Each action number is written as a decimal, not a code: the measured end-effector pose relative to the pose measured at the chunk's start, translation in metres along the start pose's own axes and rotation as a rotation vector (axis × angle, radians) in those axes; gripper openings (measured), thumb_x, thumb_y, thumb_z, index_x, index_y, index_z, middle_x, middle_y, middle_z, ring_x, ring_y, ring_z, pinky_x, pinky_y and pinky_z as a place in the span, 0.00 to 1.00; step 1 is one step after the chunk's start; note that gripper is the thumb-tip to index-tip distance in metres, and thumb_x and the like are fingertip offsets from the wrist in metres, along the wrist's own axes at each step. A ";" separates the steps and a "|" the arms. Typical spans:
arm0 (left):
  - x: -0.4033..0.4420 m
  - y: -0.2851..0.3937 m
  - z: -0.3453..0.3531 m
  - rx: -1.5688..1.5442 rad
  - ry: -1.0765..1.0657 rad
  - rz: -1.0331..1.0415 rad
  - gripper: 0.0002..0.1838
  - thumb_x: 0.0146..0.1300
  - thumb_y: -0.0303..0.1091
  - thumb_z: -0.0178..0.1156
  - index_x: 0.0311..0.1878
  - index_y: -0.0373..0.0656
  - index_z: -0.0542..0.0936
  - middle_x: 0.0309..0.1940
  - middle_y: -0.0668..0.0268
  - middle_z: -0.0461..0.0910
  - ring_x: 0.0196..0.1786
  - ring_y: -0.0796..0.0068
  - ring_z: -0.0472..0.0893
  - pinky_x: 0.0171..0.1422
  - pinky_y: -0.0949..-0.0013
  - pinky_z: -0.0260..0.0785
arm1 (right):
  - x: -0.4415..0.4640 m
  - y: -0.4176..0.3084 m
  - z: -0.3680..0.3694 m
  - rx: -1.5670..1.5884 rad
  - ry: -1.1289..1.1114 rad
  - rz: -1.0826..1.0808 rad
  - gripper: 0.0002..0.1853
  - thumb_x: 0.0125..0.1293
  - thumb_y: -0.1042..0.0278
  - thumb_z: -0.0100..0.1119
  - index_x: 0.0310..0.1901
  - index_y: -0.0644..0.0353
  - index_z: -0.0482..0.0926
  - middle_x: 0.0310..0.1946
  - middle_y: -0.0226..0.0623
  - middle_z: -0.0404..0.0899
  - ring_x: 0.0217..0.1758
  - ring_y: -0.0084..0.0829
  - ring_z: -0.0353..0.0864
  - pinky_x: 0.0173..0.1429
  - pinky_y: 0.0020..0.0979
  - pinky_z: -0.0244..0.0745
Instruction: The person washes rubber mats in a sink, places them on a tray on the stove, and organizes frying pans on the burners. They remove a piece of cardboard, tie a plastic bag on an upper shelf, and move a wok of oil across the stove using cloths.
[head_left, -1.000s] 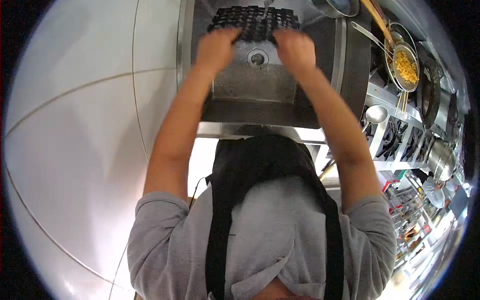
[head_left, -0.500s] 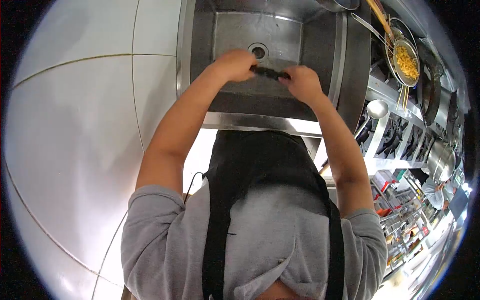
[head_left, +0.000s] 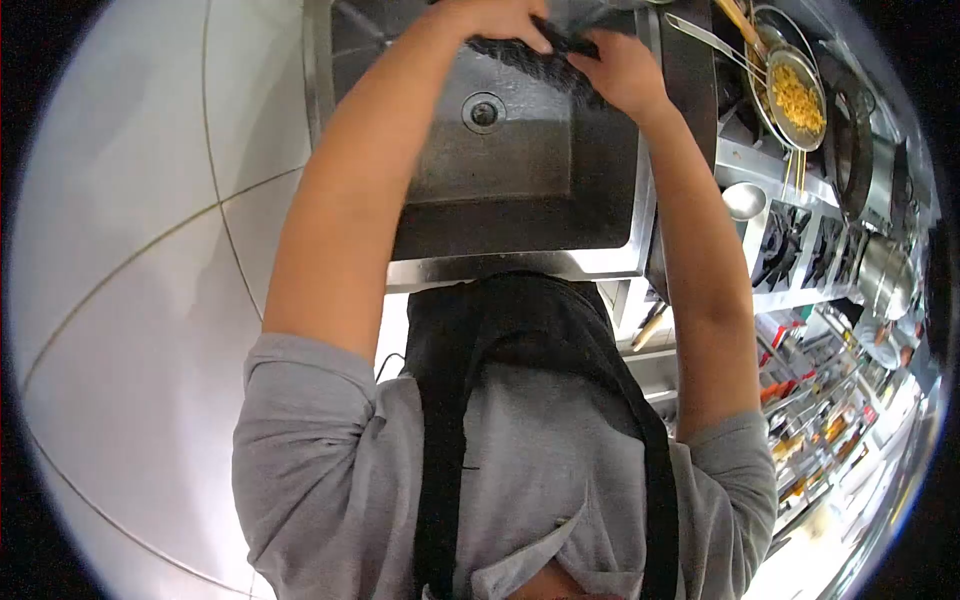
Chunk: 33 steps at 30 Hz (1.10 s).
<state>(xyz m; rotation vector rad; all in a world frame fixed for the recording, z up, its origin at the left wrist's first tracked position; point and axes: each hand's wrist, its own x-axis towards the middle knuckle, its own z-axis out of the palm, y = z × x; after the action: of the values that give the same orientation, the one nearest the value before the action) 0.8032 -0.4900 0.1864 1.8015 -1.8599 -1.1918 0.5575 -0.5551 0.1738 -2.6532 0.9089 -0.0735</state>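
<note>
The held thing (head_left: 530, 62) is black, and the sink (head_left: 490, 180) is dark grey. The big tiles (head_left: 110, 190) are white with thin brown lines (head_left: 217, 204). The shirt (head_left: 550, 450) is grey, the apron (head_left: 510, 310) black, the strainer (head_left: 802, 142) silver and its food (head_left: 796, 98) yellow.

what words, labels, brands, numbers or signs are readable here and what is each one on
No readable text anywhere in this view.
No lettering shows on the sink, black apron or grey shirt.
The dark mat is too blurred to tell.
Items on the shelving at the right are too small and blurred to read any labels.
</note>
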 end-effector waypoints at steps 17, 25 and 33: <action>-0.113 -0.050 -0.010 -0.211 0.442 -0.265 0.16 0.71 0.39 0.67 0.50 0.34 0.86 0.38 0.53 0.88 0.40 0.60 0.85 0.50 0.54 0.75 | 0.112 -0.116 -0.023 0.585 -0.162 -0.167 0.23 0.59 0.53 0.80 0.45 0.65 0.86 0.38 0.50 0.89 0.44 0.44 0.90 0.50 0.46 0.81; -0.166 -0.136 0.078 -1.095 0.834 -0.310 0.19 0.72 0.45 0.72 0.54 0.38 0.87 0.48 0.66 0.89 0.50 0.72 0.85 0.60 0.62 0.76 | 0.120 -0.027 0.011 0.112 -0.279 -0.261 0.28 0.67 0.47 0.71 0.56 0.65 0.84 0.51 0.52 0.87 0.58 0.54 0.85 0.61 0.50 0.78; -0.174 -0.129 0.018 -0.662 0.779 -0.262 0.30 0.63 0.43 0.78 0.65 0.39 0.83 0.56 0.58 0.88 0.59 0.64 0.85 0.67 0.59 0.76 | 0.122 -0.070 -0.012 -0.122 -0.281 -0.536 0.23 0.72 0.47 0.65 0.57 0.58 0.86 0.50 0.46 0.88 0.55 0.51 0.87 0.59 0.52 0.81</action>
<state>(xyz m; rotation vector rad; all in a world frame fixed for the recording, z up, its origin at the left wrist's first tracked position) 0.9098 -0.3061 0.1409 1.7541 -0.7098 -0.8354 0.6938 -0.5805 0.2009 -2.8484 0.1066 0.2292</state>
